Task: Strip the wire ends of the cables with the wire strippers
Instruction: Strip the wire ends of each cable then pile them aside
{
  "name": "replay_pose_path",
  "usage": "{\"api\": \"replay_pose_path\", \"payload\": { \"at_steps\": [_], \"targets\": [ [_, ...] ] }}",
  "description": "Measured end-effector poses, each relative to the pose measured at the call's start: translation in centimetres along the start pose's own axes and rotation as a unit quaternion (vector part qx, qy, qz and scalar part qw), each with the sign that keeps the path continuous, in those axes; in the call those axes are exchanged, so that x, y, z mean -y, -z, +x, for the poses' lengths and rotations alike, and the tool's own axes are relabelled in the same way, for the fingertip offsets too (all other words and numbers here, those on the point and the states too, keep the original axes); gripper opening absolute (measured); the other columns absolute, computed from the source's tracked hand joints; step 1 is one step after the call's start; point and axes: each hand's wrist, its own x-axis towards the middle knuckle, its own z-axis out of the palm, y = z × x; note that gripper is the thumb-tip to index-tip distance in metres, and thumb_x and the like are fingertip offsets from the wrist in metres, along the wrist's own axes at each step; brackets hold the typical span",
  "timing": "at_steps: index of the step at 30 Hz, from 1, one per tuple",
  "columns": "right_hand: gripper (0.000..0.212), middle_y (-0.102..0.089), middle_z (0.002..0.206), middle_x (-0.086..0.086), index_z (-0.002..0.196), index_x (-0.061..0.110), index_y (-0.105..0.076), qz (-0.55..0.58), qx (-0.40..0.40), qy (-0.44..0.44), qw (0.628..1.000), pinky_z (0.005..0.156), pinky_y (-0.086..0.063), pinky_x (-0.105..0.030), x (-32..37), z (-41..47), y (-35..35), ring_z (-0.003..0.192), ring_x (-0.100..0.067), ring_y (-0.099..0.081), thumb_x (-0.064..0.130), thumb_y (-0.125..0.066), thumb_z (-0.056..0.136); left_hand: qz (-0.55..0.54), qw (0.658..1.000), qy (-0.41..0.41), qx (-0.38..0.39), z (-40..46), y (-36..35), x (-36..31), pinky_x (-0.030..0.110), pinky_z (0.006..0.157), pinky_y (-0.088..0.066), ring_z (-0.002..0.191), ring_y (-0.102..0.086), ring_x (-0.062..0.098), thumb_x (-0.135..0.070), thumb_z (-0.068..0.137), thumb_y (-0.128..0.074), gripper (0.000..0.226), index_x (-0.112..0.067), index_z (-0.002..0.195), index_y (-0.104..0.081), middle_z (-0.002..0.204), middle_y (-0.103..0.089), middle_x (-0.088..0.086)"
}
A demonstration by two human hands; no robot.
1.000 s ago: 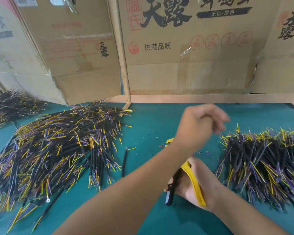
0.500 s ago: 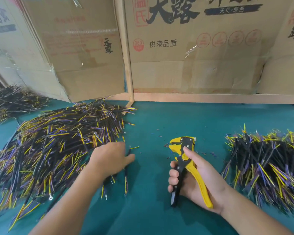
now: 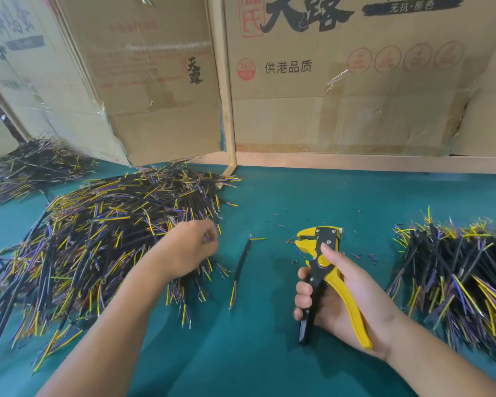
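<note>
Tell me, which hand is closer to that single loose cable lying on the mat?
Left. The left hand hovers just left of the loose cable; the right hand, holding the wire strippers, sits farther right.

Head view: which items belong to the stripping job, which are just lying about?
In the job:
wire strippers, gripped by right hand
left cable pile, left hand over its edge
right cable pile
single cable

Lying about:
cardboard boxes
far-left pile
insulation scraps
</note>
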Motion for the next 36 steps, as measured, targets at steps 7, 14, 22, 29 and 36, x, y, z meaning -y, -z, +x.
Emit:
{"api": "replay_pose_path", "payload": {
  "at_steps": [7,14,22,29,36],
  "targets": [
    [0.051,-0.049,0.074,-0.012,0.082,0.003,-0.068,-0.005,0.014,0.002,1.000,0.064,-0.050,-0.044,0.0,0.1,0.4,0.062,-0.028,-0.048,0.054,-0.072,0.082,0.118,0.991,0.018,0.054,-0.6,-0.3,0.4,0.029,0.059,-0.035,0.067,-0.049,0.016,-0.025,0.081,-0.064,0.012,-0.027,0.087,-0.054,0.065,-0.052,-0.009],
    [0.055,-0.051,0.073,-0.013,0.082,0.003,-0.070,-0.007,0.019,-0.004,1.000,0.066,-0.050,-0.045,-0.1,0.9,1.1,0.061,-0.029,-0.050,0.056,-0.083,0.071,0.138,0.990,0.002,0.012,-0.3,-0.6,0.0,0.032,0.062,-0.039,0.079,-0.055,0.025,-0.027,0.083,-0.061,0.013,-0.027,0.086,-0.049,0.072,-0.052,-0.005],
    [0.053,-0.049,0.075,-0.013,0.086,0.003,-0.068,0.005,0.033,-0.011,0.999,0.068,-0.050,-0.046,-0.1,0.5,0.9,0.064,-0.029,-0.049,0.054,-0.078,0.078,-0.030,0.958,-0.092,-0.271,-0.6,0.6,-1.6,0.032,0.064,-0.047,0.069,-0.050,0.016,-0.022,0.094,-0.064,0.012,-0.023,0.093,-0.053,0.087,-0.058,-0.010],
    [0.039,-0.047,0.074,-0.012,0.086,0.004,-0.066,-0.010,0.013,0.006,1.000,0.066,-0.050,-0.045,-0.1,-0.2,-0.3,0.062,-0.028,-0.048,0.042,-0.074,0.084,-0.600,0.796,-0.061,-0.052,-1.9,-2.5,-7.6,0.019,0.036,-0.038,0.037,-0.046,0.011,-0.014,0.082,-0.069,0.018,-0.008,0.089,-0.053,0.068,-0.068,0.008],
    [0.028,-0.057,0.080,-0.016,0.091,0.004,-0.068,-0.048,-0.006,0.095,0.994,0.067,-0.054,-0.045,-0.6,-0.9,-1.6,0.072,-0.030,-0.059,0.027,-0.072,0.077,-0.615,0.783,-0.083,0.041,-2.8,-4.0,-9.0,0.021,0.037,-0.041,0.038,-0.048,0.013,-0.016,0.080,-0.071,0.024,-0.007,0.092,-0.053,0.072,-0.067,0.011]
  ]
}}
